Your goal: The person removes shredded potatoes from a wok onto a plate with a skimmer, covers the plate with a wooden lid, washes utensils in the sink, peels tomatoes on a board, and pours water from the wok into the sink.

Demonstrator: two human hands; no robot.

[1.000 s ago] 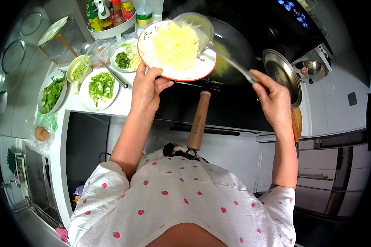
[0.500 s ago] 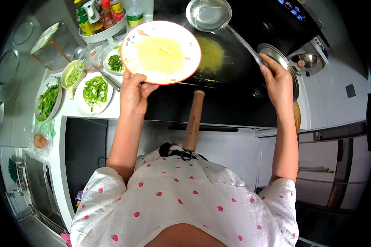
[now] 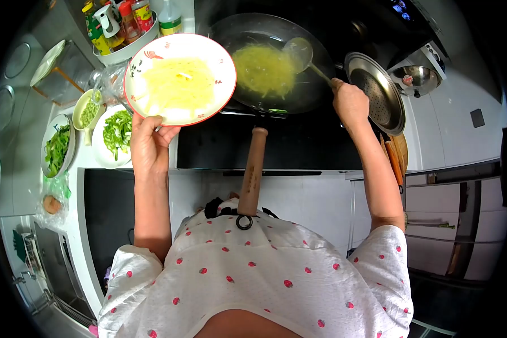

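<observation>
My left hand (image 3: 150,145) grips the near edge of a white plate (image 3: 222,93) with a red rim, holding it left of the wok. Pale yellow food or liquid lies on the plate. My right hand (image 3: 351,105) is closed round the handle of a metal ladle (image 3: 298,53). The ladle's bowl rests over the right part of the yellow shreds (image 3: 262,70) inside the dark wok (image 3: 312,93). Toward my body points the wok's wooden handle (image 3: 252,172), with a ring at its end.
On the left counter are plates of chopped greens (image 3: 117,135) and leafy greens (image 3: 57,149), a small bowl (image 3: 88,112) and a rack of bottles (image 3: 124,48). Right of the stove stand a perforated metal pan (image 3: 377,96), a metal bowl (image 3: 414,79) and wooden-handled tools (image 3: 394,160).
The plate has moved left, off the wok. My right hand has brought the ladle down from beyond the wok into the yellow shreds. The view has shifted slightly.
</observation>
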